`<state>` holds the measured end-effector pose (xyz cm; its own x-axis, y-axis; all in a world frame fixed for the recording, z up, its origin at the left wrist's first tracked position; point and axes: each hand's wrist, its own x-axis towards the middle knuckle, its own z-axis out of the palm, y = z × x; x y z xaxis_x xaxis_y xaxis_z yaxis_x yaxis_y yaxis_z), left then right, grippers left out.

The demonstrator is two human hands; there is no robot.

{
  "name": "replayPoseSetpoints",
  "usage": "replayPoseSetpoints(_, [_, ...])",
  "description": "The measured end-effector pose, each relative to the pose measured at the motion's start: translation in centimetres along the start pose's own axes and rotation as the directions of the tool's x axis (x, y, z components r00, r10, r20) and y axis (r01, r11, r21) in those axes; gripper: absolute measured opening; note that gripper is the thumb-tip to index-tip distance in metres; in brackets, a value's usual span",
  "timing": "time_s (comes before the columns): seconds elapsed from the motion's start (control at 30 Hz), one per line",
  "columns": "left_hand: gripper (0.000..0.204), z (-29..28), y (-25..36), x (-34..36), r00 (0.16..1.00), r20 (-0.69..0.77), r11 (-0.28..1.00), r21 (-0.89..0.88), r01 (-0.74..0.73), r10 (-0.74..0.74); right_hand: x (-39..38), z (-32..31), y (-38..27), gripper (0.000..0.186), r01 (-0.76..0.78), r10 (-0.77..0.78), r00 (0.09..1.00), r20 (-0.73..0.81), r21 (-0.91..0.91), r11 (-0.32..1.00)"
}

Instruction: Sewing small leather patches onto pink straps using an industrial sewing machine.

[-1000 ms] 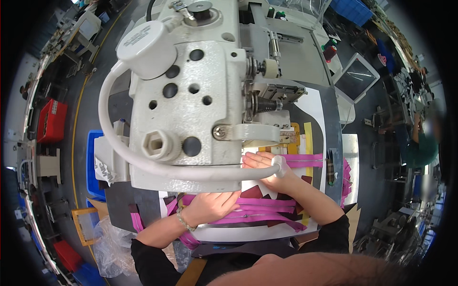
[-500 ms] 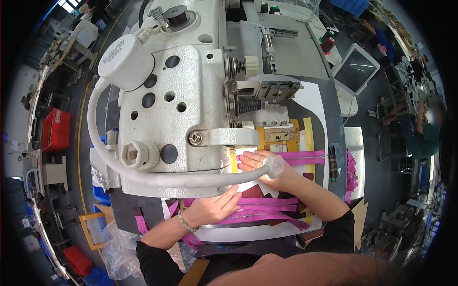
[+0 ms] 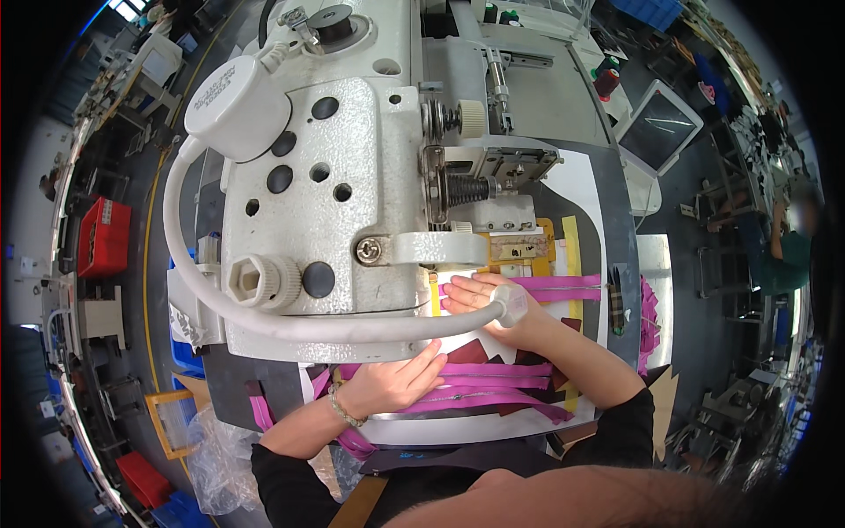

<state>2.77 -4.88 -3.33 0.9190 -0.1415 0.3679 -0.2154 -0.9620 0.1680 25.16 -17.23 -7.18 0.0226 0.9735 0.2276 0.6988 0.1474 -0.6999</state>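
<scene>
A large white sewing machine head [image 3: 326,211] fills the middle and hides part of the work below it. Under its right edge, my right hand [image 3: 493,304] lies flat with fingers stretched out, pressing on a magenta zipper strip [image 3: 572,288] beside a yellow clamp frame [image 3: 539,251]. My left hand [image 3: 387,385] is nearer to me, its fingers extended and pointing up toward the machine. It rests over other magenta zipper strips [image 3: 502,377] that lie crosswise on the white sheet [image 3: 422,431]. The fingertips of my left hand come close to the machine's lower edge.
A white cable [image 3: 352,331] arcs across in front of the machine. Small snips [image 3: 616,299] lie at the right, near bunched magenta strips [image 3: 649,326]. Farther right stands a tilted screen [image 3: 658,128]. Clear plastic wrap [image 3: 216,462] hangs at the lower left.
The view has shifted slightly, so the machine head appears a little farther right. Both hands keep nearly the same place and pose.
</scene>
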Motion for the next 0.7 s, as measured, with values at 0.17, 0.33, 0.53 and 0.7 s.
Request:
replayPoseSetpoints(0.17, [0.029, 0.1, 0.01, -0.06, 1.0, -0.008, 1.0, 0.004, -0.013, 0.013, 0.11, -0.05, -0.13, 0.036, 0.008, -0.008, 1.0, 0.004, -0.023, 1.0])
replayPoseSetpoints(0.33, [0.028, 0.08, 0.0, -0.1, 1.0, -0.008, 1.0, -0.001, -0.001, 0.001, 0.01, 0.04, -0.04, 0.036, 0.013, -0.011, 1.0, 0.027, -0.073, 0.997])
replayPoseSetpoints(0.53, [0.027, 0.29, 0.04, -0.24, 1.0, -0.009, 1.0, 0.001, -0.004, 0.004, 0.05, -0.04, -0.16, 0.037, 0.034, -0.031, 0.999, 0.031, -0.084, 0.996])
replayPoseSetpoints(0.7, [0.027, 0.11, -0.04, -0.04, 1.0, -0.011, 1.0, 0.006, -0.017, 0.017, -0.04, 0.03, -0.23, 0.036, -0.073, 0.071, 0.996, 0.049, 0.046, 0.996])
